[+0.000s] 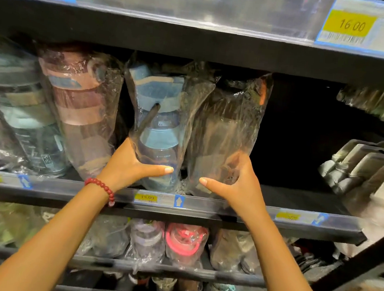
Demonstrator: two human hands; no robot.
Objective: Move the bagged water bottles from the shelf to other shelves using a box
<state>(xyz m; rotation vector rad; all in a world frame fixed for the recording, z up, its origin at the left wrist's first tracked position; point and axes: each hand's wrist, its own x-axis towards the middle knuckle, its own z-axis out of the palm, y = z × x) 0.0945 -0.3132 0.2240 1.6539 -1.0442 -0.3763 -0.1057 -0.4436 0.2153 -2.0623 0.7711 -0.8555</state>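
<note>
Two bagged water bottles stand side by side at the middle of the dark shelf. My left hand grips the base of the blue bottle in its clear bag, thumb across the front. My right hand grips the base of the dark brown bagged bottle beside it, thumb pointing left. Both bottles stand at the shelf's front edge. A pink bagged bottle and a grey-teal one lean to the left. No box is in view.
To the right of the held bottles the shelf is dark and bare. Pale packaged goods fill the adjoining rack at right. More bagged bottles sit on the shelf below. A price rail with a yellow 16.00 tag runs overhead.
</note>
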